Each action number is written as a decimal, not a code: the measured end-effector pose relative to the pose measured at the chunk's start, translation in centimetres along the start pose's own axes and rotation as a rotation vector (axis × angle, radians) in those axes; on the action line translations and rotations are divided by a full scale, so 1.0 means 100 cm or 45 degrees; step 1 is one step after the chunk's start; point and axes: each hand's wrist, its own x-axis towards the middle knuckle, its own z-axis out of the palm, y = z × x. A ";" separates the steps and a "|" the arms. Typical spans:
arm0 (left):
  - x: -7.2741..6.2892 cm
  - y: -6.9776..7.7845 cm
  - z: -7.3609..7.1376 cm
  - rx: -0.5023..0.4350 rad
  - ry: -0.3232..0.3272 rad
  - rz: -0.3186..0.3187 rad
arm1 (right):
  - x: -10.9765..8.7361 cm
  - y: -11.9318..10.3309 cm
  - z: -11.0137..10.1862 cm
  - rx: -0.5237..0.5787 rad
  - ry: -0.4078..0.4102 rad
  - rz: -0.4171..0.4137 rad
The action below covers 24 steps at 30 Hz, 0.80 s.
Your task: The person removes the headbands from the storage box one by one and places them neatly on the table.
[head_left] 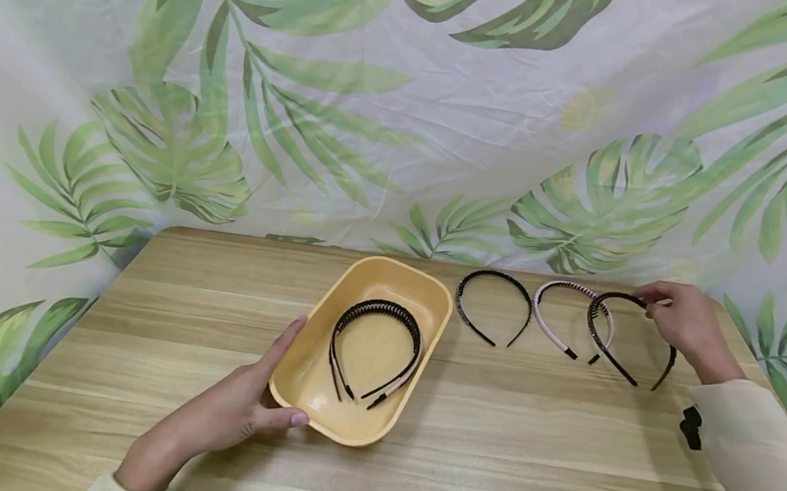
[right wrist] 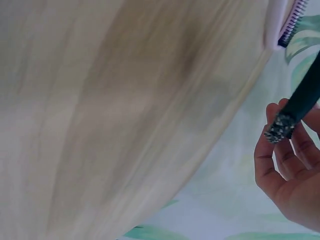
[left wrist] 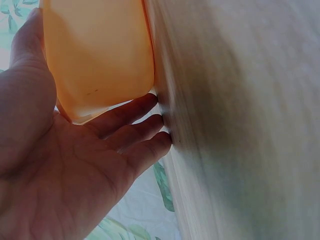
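Note:
My left hand steadies a yellow-orange plastic basin at its near left side, thumb and fingers spread along its walls. The fingertips reach low on the basin in the left wrist view. Inside the basin lie several black and pink headbands, nested together. At the far right, my right hand pinches a black headband near the top of its arch. Its beaded, glittery surface shows in the right wrist view. This headband overlaps a pink headband with black teeth in the head view.
A thin black headband lies on the wooden table, between the basin and the pink headband. Behind the table hangs a white cloth printed with green leaves. The table's far edge runs just beyond the headbands.

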 end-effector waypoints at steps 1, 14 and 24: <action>0.000 0.000 0.000 0.002 0.001 0.001 | 0.000 0.003 0.000 -0.005 0.005 0.005; 0.000 0.001 -0.002 -0.004 -0.019 -0.003 | 0.004 0.024 -0.010 -0.035 -0.002 0.048; 0.000 0.001 0.000 -0.016 -0.006 -0.013 | 0.007 0.037 -0.018 -0.082 0.035 0.052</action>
